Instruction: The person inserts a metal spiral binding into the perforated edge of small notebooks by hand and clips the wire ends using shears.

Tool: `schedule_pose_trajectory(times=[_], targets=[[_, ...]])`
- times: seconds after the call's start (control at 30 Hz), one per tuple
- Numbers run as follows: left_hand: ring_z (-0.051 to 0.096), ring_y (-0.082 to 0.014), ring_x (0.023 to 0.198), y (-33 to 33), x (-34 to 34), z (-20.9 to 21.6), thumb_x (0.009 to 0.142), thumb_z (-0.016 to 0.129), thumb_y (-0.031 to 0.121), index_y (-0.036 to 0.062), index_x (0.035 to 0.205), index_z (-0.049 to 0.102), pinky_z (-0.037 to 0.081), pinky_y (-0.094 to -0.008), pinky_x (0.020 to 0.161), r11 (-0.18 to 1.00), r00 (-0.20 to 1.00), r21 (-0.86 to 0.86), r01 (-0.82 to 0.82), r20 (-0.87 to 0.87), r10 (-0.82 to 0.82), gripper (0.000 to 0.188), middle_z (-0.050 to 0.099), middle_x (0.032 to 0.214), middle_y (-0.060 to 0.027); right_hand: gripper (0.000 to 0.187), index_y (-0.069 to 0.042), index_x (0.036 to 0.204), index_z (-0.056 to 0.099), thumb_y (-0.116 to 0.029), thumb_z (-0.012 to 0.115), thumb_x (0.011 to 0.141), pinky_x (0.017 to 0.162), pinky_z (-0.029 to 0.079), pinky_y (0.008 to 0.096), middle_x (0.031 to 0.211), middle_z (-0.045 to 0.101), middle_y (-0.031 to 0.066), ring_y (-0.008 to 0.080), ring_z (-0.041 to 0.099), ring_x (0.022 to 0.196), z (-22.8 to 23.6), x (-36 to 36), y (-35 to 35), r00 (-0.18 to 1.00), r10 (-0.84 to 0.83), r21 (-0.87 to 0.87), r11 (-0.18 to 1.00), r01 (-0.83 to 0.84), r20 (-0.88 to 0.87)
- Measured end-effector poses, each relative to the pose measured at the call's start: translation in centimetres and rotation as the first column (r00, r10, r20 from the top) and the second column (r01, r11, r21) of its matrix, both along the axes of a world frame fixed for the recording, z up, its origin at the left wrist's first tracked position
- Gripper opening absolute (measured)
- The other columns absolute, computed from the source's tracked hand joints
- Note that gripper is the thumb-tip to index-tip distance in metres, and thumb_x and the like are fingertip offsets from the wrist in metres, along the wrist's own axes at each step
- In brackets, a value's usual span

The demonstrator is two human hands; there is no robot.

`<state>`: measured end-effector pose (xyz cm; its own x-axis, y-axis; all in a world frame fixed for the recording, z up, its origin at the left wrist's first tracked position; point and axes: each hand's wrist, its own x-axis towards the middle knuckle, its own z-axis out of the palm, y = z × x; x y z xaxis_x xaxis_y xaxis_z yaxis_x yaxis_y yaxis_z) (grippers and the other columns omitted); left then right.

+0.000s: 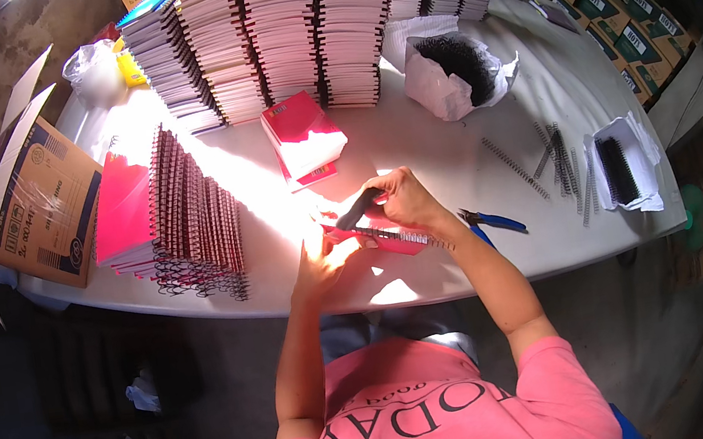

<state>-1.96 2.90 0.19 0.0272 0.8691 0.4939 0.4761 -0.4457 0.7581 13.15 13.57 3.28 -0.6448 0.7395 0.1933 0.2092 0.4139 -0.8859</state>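
Note:
Near the front edge of the table, my left hand (321, 258) grips the left end of a pink-covered notebook (402, 245). A metal-looking spiral coil (408, 236) runs along the notebook's edge, and its loose end sticks out to the right, beneath my right wrist. My right hand (403, 199) is closed around a black-handled tool (359, 208) that looks like pliers. The tool's tip points down-left to the notebook's spine by my left fingers; the tip itself is hard to make out in the glare. Blue-handled pliers (494, 220) lie just right of my right forearm.
Pink spiral notebooks (189, 211) are stacked on the left, beside an open cardboard box (44, 204). Tall notebook stacks (286, 44) line the back. Pink books (303, 132) lie ahead of my hands. Loose coils (559, 159) and paper-wrapped coil bundles (618, 168) occupy the right.

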Motion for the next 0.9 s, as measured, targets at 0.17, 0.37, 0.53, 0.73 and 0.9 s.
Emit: schedule_pose_trajectory(times=[0.17,0.37,0.53,0.73,0.9], targets=[[0.060,-0.0187,0.082,0.1,0.3,-1.2,0.068,0.073,0.012,0.0112,0.088,0.061,0.047,-0.0338,0.080,0.986,0.938,-0.168,0.022,0.346,0.038,0.023,0.059,0.086,-0.0047,0.021,0.000,0.084,0.068,0.014,0.061,0.070,0.073,0.052,0.0267,0.078,0.069,0.0059,0.0148,0.064,0.072,1.3,-0.8,-0.8,0.966,0.179,0.042,0.984,-0.175,-0.184],[0.054,-0.0179,0.087,0.8,-0.5,-3.0,0.080,0.069,0.013,0.0034,0.105,0.052,0.048,-0.0322,0.073,0.993,0.997,0.094,0.072,-0.034,-0.069,0.031,0.049,0.095,-0.0085,0.023,-0.002,0.087,0.069,0.010,0.063,0.069,0.070,0.052,0.0271,0.078,0.068,0.0093,0.0147,0.066,0.073,-0.8,0.2,0.9,0.976,-0.067,0.086,0.993,0.087,-0.209],[0.056,-0.0131,0.077,1.0,-1.6,-4.5,0.086,0.063,0.007,-0.0014,0.093,0.058,0.046,-0.0284,0.070,0.852,0.714,0.481,-0.205,-0.522,0.466,0.012,0.057,0.088,-0.0073,0.064,-0.013,0.131,0.047,-0.015,0.068,0.071,0.100,0.034,0.0411,0.123,0.056,0.0123,0.0273,0.051,0.116,-0.3,7.7,1.2,0.784,-0.473,0.421,0.856,0.301,0.401],[0.060,-0.0125,0.078,0.0,-0.2,-1.1,0.084,0.063,0.004,-0.0036,0.099,0.061,0.050,-0.0260,0.071,0.906,0.836,-0.417,-0.073,0.470,0.283,0.017,0.065,0.090,-0.0076,0.065,-0.015,0.135,0.042,-0.042,0.064,0.080,0.098,0.026,0.0607,0.140,0.038,0.0085,0.0309,0.036,0.127,-3.4,15.6,-7.7,0.495,-0.657,0.579,0.747,0.326,0.569],[0.059,-0.0083,0.073,-0.1,2.5,1.5,0.080,0.069,0.004,-0.0038,0.108,0.061,0.048,-0.0216,0.066,0.953,0.737,-0.266,-0.144,0.614,0.283,0.030,0.066,0.090,-0.0078,0.041,-0.011,0.125,0.052,-0.031,0.055,0.089,0.091,0.037,0.0518,0.119,0.052,0.0101,0.0307,0.049,0.108,-2.7,13.5,-11.3,0.568,-0.711,0.592,0.684,0.426,0.414]])
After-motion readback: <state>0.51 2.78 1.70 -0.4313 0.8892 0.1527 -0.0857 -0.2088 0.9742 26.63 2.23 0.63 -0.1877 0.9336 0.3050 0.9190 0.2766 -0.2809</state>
